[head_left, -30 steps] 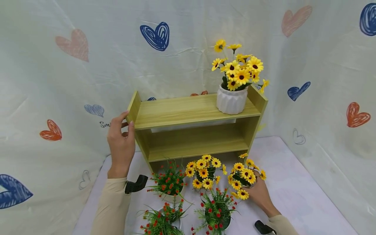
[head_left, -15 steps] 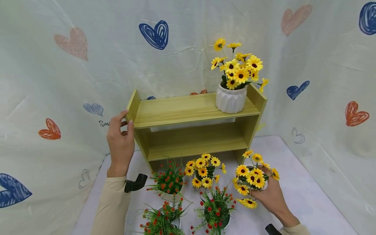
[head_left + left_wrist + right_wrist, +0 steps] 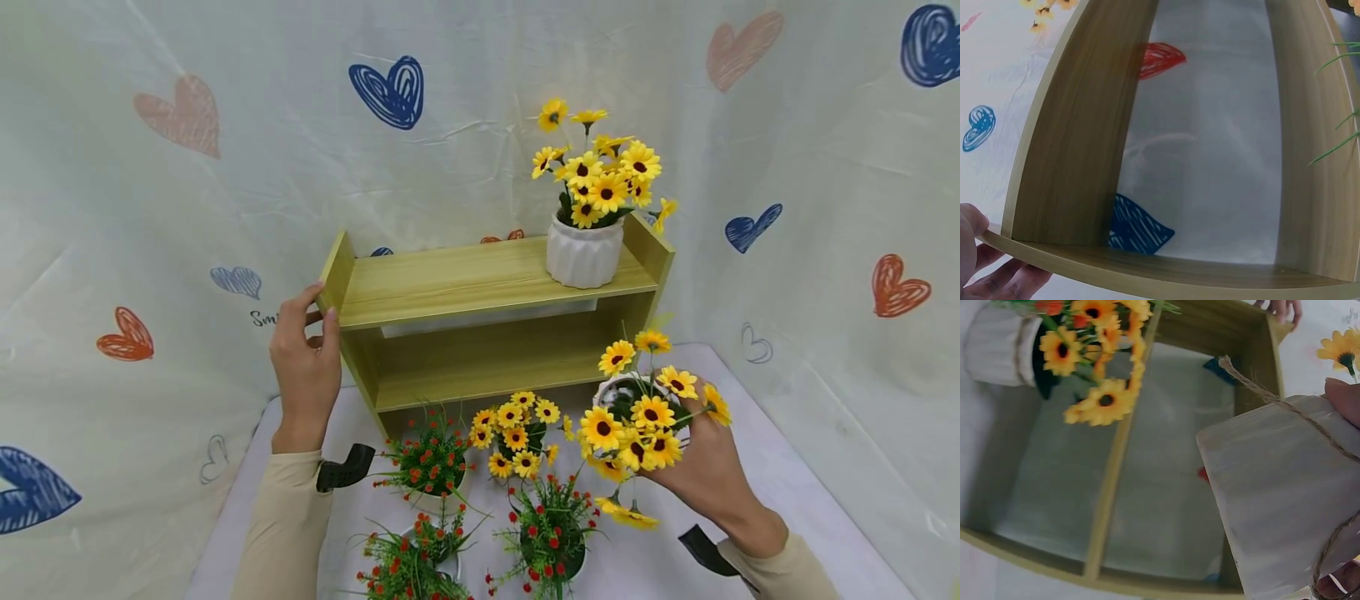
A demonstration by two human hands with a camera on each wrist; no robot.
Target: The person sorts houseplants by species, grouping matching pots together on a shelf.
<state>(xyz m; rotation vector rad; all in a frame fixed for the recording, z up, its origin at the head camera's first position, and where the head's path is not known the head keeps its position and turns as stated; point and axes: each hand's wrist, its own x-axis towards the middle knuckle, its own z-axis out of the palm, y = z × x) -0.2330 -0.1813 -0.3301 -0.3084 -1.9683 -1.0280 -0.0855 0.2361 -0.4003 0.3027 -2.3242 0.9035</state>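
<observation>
My right hand (image 3: pixel 716 475) grips a potted plant of yellow sunflower-like blooms (image 3: pixel 651 412), raised in front of the shelf's right end. Its white pot (image 3: pixel 1279 494), wrapped with twine, looks tilted in the right wrist view; the flowers hide most of it from the head view. At the left, my left hand (image 3: pixel 306 367) pinches the side panel of a two-tier wooden shelf (image 3: pixel 442 287) between thumb and fingers, near the top board. On that board's right end stands a white fluted pot (image 3: pixel 584 254) of yellow flowers (image 3: pixel 606 192).
Before the shelf stands another yellow-flowered plant (image 3: pixel 517 437). Several red-flowered plants, one at the left (image 3: pixel 431 458), one at the front (image 3: pixel 412 567) and one at the right (image 3: pixel 553 537), crowd the white table (image 3: pixel 795 517). A heart-print curtain (image 3: pixel 480 67) hangs behind.
My right hand has lifted the yellow-flowered pot off the table, moving it rightward and then up toward the shelf. My left hand stays on the side panel.
</observation>
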